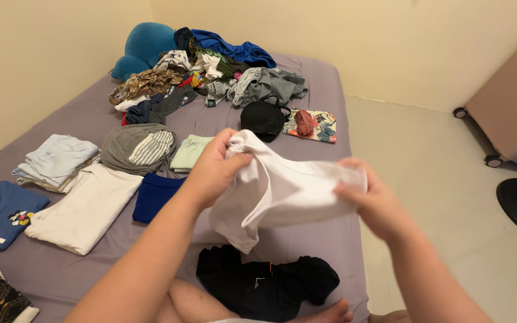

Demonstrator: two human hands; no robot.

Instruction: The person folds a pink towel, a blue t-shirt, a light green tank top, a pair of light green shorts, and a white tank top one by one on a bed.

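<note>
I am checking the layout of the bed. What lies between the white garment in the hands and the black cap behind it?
In the head view, only bare purple sheet lies between the white garment and the black cap.

A mattress covered in a mauve fitted sheet [330, 239] is strewn with clothes: folded cream [85, 209], pale blue [55, 158] and navy [151, 196] garments at left, a black crumpled garment [264, 284] near, an unsorted heap [210, 72] at the far end
</note>
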